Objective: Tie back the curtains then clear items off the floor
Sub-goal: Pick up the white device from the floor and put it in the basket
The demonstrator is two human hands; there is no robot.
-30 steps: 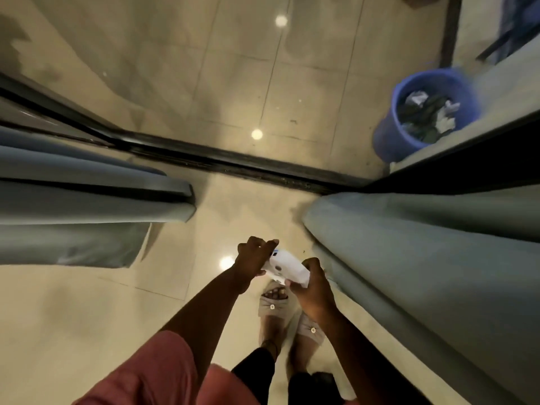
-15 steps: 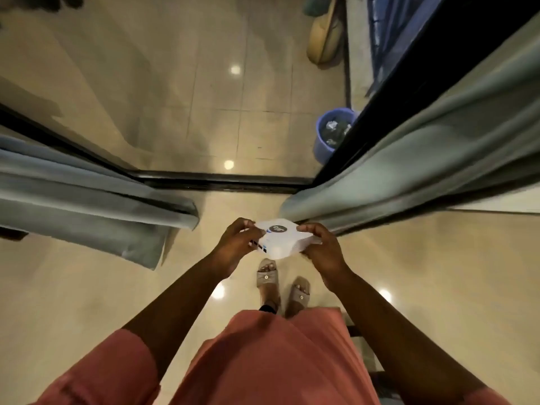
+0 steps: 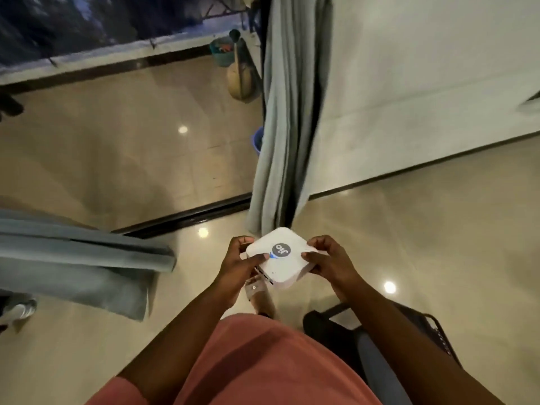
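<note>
Nearest: dark chair (image 3: 380,355) at lower right, partly behind the right forearm. Above it, both hands carry a white router box (image 3: 282,258) at waist height, clear of the floor (image 3: 409,244). Left hand (image 3: 239,264) pinches its left edge, thumb on top; right hand (image 3: 330,261) grips the right edge, fingers curled.

Step, as judged: floor clearing, item in transit. Next move needs a surface to set it on; none identified in view.

Farther: right curtain (image 3: 286,127) hangs gathered; left curtain (image 3: 73,258) likewise; no tie is discernible on either.
</note>
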